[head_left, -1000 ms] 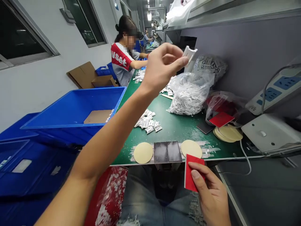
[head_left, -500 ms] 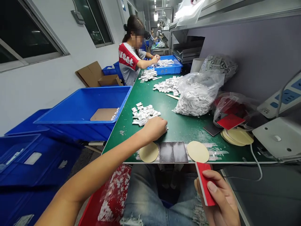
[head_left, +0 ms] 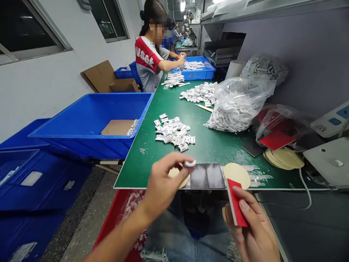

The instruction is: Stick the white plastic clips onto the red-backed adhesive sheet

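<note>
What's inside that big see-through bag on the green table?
The big clear plastic bag is packed with many small white pieces. Pieces in the middle can't be seen, because the outer ones cover them.

I'm getting bright, even light from the ceiling lamps [head_left: 182, 5], dark windows [head_left: 32, 25] and only soft shadows; the wide lens bows the bench [head_left: 207, 134] at the edges, and the left hand [head_left: 166, 178] looks slightly blurred.

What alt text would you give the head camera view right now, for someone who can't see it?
A person's left hand pinches a small white plastic piece above a green workbench, while the right hand holds a red card. Loose white pieces lie on the bench, and further along a co-worker has both hands over a blue tray.
</note>
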Motion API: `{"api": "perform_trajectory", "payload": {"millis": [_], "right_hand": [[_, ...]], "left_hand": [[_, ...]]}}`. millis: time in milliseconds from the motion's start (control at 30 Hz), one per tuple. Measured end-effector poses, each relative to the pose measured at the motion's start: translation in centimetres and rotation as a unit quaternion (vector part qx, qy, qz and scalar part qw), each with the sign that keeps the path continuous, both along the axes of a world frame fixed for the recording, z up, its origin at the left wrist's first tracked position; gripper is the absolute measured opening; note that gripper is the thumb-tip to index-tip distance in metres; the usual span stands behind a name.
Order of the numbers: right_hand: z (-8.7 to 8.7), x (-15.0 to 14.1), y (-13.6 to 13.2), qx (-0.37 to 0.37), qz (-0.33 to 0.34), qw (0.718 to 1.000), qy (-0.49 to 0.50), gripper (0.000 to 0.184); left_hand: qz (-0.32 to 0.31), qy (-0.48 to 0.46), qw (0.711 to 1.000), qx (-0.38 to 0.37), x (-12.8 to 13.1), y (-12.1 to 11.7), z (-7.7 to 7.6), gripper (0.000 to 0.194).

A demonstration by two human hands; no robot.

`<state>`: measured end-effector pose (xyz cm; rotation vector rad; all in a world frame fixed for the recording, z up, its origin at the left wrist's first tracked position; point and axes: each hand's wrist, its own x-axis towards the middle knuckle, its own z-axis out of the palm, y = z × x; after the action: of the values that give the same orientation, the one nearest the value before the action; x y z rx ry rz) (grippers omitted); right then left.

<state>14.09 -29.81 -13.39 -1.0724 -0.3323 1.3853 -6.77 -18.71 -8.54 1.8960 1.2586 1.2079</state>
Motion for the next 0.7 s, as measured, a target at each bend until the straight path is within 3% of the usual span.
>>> {"api": "perform_trajectory", "payload": {"millis": [33,133,233,267,333,433,500,567,600,700], "right_hand": [[0.5,-0.6,-0.1,0.0,0.013,1.0,-0.003,0.027],[2.2,-1.9,0.0,0.042,0.088,0.994,-0.048,0.032],[3.4,-2.3,1.6,0.109,0.191,0.952,-0.214,0.041],[3.6,-2.3,2.4,0.093,0.187,0.94,-0.27,0.038],[3.7,-2.2,3.8,0.068,0.056,0.939,-0.331,0.033],[3.3,-2.1,4.7,0.153,0.191,0.927,-0.285,0.028],[2.9,-2.0,4.6,0.109,0.092,0.939,-0.314,0.022],[2.8,-2.1,4.4,0.063,-0.017,0.952,-0.3,0.021],[2.8,-2.2,4.1,0.05,-0.034,0.959,-0.278,0.023],[3.3,-3.0,3.2,0.035,0.043,0.977,-0.207,0.029]], "left_hand": [[0.008,-0.055,0.998,0.0,-0.2,-1.8,-0.7,0.006],[0.064,-0.157,0.985,-0.007,-0.2,-5.8,-2.9,0.043],[0.078,-0.174,0.982,0.004,0.1,-7.6,-4.2,0.063],[0.075,-0.169,0.983,0.012,0.2,-7.9,-4.3,0.065],[0.074,-0.164,0.983,0.019,0.3,-8.2,-4.2,0.068],[0.088,-0.22,0.971,0.02,0.4,-8.0,-3.9,0.053],[0.094,-0.309,0.946,0.018,0.5,-7.6,-3.8,0.037],[0.093,-0.396,0.913,-0.013,0.6,-7.2,-3.9,0.034],[0.094,-0.418,0.903,-0.036,0.6,-7.1,-4.0,0.035],[0.104,-0.39,0.913,-0.053,0.9,-7.1,-4.0,0.024]]}}
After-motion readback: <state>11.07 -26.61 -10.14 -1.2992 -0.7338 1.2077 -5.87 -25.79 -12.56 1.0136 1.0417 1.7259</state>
